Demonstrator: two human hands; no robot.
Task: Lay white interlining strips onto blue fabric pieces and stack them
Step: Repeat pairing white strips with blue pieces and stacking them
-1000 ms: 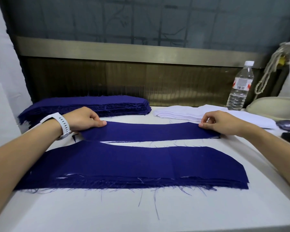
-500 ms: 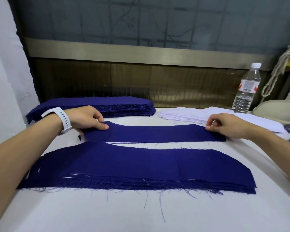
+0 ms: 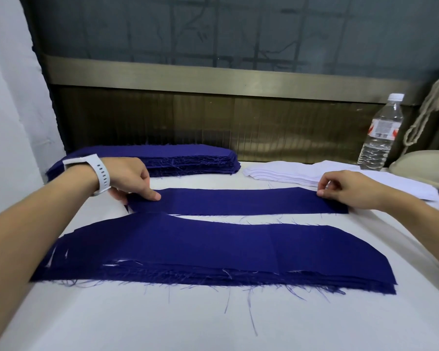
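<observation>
Water bottle beside hanging rope

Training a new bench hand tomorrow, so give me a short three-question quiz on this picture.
1. True or false: the water bottle lies on its side.
2. The white interlining stack sits: A) just beyond the right hand; B) at the far left; C) nearest the viewer.
3. Which piece do the left hand and the right hand hold by its ends?
Key: 1 false, it stands upright; 2 A; 3 the single blue strip.
</observation>
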